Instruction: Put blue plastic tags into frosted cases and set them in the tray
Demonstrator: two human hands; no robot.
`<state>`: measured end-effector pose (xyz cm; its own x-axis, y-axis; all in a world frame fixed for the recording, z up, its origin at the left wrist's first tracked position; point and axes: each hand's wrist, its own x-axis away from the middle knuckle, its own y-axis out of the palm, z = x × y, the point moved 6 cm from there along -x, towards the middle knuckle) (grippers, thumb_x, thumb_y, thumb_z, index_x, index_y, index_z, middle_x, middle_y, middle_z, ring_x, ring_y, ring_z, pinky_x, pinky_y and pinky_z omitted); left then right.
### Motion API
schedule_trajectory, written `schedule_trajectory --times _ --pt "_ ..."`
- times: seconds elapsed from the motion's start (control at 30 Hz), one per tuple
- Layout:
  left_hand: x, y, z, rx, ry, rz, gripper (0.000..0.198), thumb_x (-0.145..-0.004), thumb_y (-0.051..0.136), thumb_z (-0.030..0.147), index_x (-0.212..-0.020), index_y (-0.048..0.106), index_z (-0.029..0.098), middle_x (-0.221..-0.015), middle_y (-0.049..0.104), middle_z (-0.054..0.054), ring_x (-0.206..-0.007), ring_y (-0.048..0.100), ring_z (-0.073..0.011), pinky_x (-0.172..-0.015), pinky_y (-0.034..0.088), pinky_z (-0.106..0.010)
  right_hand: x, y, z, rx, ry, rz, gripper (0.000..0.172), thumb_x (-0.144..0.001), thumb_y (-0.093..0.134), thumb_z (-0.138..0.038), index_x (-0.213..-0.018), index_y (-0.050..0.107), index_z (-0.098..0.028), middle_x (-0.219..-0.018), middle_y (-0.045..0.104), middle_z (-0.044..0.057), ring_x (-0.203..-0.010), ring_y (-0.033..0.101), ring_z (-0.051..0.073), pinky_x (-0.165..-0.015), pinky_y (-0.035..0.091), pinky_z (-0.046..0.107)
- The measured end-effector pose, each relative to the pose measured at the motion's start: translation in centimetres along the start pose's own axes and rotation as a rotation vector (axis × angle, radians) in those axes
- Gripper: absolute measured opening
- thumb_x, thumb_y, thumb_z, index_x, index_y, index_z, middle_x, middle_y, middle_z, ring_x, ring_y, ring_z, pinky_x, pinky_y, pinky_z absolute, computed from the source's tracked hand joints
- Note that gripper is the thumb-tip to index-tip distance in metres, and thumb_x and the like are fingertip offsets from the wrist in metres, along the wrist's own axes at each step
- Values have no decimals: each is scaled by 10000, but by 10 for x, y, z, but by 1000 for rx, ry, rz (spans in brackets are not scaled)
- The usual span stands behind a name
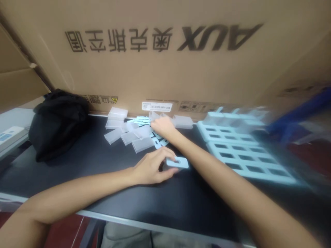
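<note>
My left hand (151, 166) rests on the black table (108, 179) and pinches a small light-blue flat piece with a rectangular hole (178, 162). My right hand (163, 126) reaches farther back into a heap of clear plastic covers (134, 134) and light-blue pieces (141, 120); its fingers curl down among them, and what they hold is hidden. My two forearms cross near the middle of the table.
Light-blue trays with rectangular pockets (243, 151) lie to the right, blurred at the far end. A black cloth bundle (58, 122) sits at the left. A large cardboard box (165, 55) stands behind everything. The table's front edge (129, 220) runs below my arms.
</note>
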<state>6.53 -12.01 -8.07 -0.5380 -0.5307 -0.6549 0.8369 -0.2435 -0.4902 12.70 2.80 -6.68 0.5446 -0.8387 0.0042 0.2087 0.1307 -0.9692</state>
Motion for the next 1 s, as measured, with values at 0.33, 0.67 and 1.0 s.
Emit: schedule_trajectory --times 0.33,0.67,1.0 --pt "5 4 -8 -23 -133 -41 345 -906 702 274 -1206 539 227 -1212 731 -105 -1006 756 -217 -842 623 -328 29 -26 27 -127 146 23 320 -918 514 -166 -1104 762 -86 -1092 763 246 -1012 741 328 -822 538 377" --pt "10 8 -20 38 -328 -88 481 -874 738 280 -1282 484 253 -1148 739 -66 -929 776 -216 -838 636 -346 153 -60 44 -1091 -20 180 340 -907 664 -525 -779 623 -212 -692 685 30 -610 604 159 -581 471 278" --pt "9 6 -20 49 -335 -49 498 -883 728 290 -1283 433 258 -1088 736 -51 -899 773 -217 -807 626 -351 166 -42 20 -964 -137 225 286 -969 613 -411 -790 646 -190 -677 519 -16 -588 415 112 -540 361 262"
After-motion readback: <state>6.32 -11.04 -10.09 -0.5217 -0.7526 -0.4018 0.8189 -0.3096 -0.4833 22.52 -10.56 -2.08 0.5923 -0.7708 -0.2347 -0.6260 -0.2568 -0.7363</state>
